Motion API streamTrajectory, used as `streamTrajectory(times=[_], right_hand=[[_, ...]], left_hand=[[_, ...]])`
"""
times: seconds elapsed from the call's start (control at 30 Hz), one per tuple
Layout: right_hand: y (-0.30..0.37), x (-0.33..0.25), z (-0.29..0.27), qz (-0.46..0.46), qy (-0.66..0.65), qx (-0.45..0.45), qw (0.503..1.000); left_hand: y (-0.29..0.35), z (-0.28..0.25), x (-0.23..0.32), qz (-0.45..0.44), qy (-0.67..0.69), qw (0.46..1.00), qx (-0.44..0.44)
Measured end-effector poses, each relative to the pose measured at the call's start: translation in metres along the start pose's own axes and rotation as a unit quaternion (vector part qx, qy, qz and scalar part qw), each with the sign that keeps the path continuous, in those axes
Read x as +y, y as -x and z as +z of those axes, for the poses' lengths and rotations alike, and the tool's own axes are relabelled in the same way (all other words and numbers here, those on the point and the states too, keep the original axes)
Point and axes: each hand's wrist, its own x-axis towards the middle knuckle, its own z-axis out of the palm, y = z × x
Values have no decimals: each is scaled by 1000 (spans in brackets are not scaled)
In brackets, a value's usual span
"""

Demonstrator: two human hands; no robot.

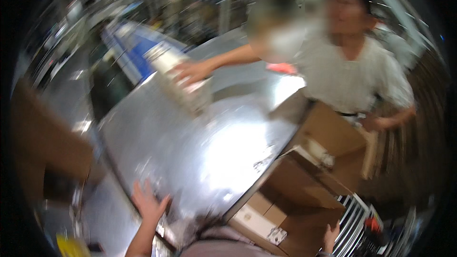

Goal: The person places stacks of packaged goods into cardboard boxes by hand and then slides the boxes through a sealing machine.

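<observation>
Head view: the nearer box (304,192) shows dark print (276,235) (blurred, unreadable).

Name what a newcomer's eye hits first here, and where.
The shiny metal table, glaring in mid-picture. Then the pale-shirted co-worker, upper right, one hand at a blurred pale package by the table's far edge. Lower right, an open cardboard box.

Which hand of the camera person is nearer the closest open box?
Right. The right hand is at the right side of the open box; the left hand is farther off, by the metal table.
</observation>
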Motion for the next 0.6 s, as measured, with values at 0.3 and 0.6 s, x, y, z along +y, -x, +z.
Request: streamTrajectory(times=[0.3,0.6], right_hand=[[28,-56,-12,-135,233,37,962],[3,-36,-14,-156,219,42,962]], left_hand=[[44,37,-18,-103,18,993,57],[-13,54,-13,-108,177,968,143]])
